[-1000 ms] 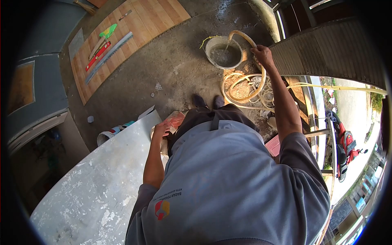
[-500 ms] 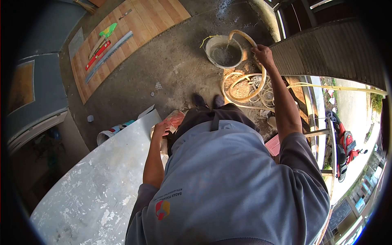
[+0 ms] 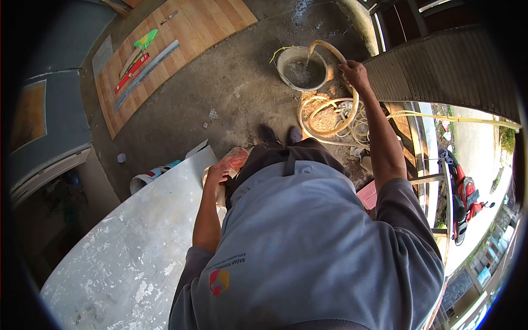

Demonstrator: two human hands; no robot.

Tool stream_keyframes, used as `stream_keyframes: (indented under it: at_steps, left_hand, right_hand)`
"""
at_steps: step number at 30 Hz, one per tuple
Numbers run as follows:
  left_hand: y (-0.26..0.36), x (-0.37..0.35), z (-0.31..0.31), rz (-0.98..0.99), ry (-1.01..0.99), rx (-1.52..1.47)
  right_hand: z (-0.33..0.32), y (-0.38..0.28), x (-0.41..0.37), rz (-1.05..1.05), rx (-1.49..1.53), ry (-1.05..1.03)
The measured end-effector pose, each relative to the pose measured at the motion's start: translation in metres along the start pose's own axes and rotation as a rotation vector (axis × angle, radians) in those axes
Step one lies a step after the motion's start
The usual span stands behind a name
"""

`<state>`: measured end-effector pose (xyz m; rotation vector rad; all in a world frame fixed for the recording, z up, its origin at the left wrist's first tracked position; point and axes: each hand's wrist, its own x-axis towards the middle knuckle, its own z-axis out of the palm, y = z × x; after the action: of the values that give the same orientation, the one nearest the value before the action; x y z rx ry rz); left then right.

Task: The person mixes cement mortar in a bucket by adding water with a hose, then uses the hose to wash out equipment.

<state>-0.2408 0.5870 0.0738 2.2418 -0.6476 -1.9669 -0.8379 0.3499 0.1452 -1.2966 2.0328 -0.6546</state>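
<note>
We are gripping the hose [image 3: 329,48] with our right hand [image 3: 355,74] fingers over the bucket [image 3: 279,63]; our left hand [image 3: 217,173] is resting at the bench [image 3: 137,236] edge, fingers' grip unclear.

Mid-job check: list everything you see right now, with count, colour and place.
hose: one, cream, end arched over the bucket, coils on the floor beyond the feet
bucket: one, grey, on the concrete floor, water inside
board: one, tan wood-look, far left floor
tools: several, red, green, grey, on the board
table: one, grey, paint-flecked, left
shoes: two, dark
left hand: at the table's edge
right hand: gripping the hose
</note>
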Motion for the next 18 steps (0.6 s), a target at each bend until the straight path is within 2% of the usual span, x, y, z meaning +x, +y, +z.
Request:
stream_keyframes:
  at_steps: [8, 18]
  left_hand:
    - [-0.002, 0.003, -0.001, -0.002, 0.016, 0.009]
    - [0.008, -0.004, -0.003, -0.007, 0.019, 0.024]
  right_hand:
    - [-0.001, 0.0, -0.001, 0.046, 0.043, -0.014]
    - [0.005, 0.015, 0.003, -0.075, 0.053, 0.022]
